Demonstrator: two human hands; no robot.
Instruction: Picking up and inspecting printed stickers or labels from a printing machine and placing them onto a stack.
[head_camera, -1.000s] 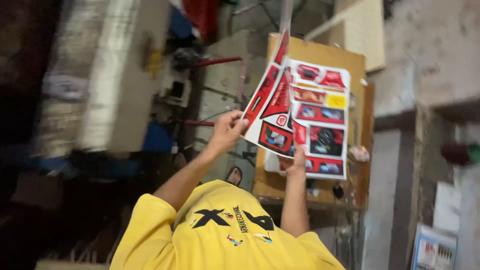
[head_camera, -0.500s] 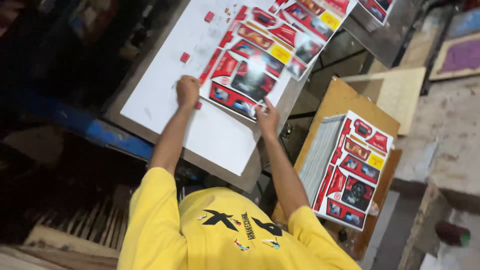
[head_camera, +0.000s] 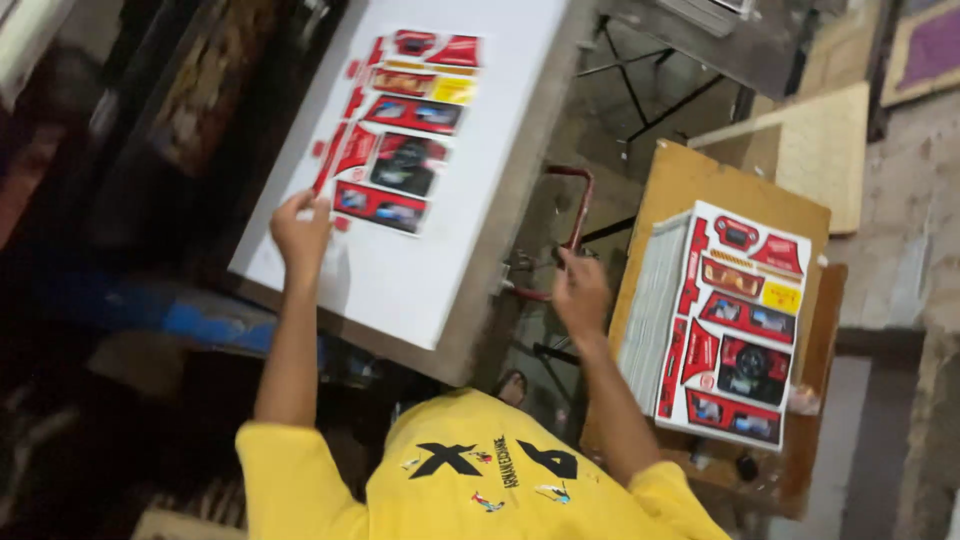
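Fingers, left: our left hand rests at the near edge of the printed sheet, fingers curled loosely, tips at the sheet's lower corner; we cannot tell whether they pinch the paper or only press on it.
Fingers, right: our right hand hangs in the air between the bench and the stack of printed sheets, fingers bent and released, grasping nothing.
Sheet in hand: it lies flat on the white top of the bench, red and black panels face up, slightly askew to the bench edge, well inside the far half of the board.
Stack: it sits on a wooden board to our right, apart from the bench, with the top sheet showing the same print.
Between them: a red metal frame stands in the gap under our right hand.
Doing it well: we judge the sheet wants squaring, so we should keep the left fingertips light on the corner and slide, not drag, lest the paper buckle.
Care: small red cut-outs along the sheet's left edge look loose; we should keep our palm off them.
Right hand: best kept clear of the red frame when it travels over the gap.
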